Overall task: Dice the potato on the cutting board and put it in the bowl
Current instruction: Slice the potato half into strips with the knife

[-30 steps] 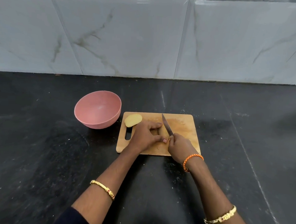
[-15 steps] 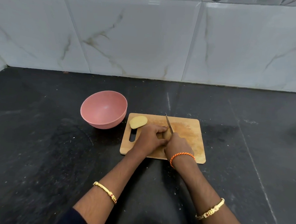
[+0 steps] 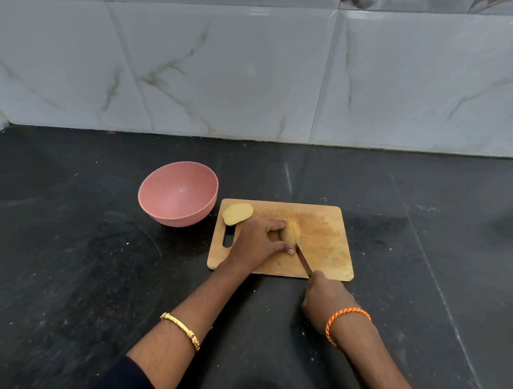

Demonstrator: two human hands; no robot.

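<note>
We see the task at an early stage: our left hand (image 3: pixel 259 239) curls around one potato half (image 3: pixel 292 236) mid-board on the wooden cutting board (image 3: pixel 324 245), while our right hand (image 3: pixel 325 296) at the board's near edge is closed around a knife (image 3: pixel 302 257), blade against that half. The other potato half (image 3: pixel 237 213) lies uncut at the board's far-left corner. We judge all dicing remains, and the pink bowl (image 3: pixel 178 193) beside it holds nothing.

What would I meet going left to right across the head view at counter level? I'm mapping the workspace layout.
pink bowl → potato half lying at the cutting board's left end → left hand → potato piece being cut → knife → right hand
</note>
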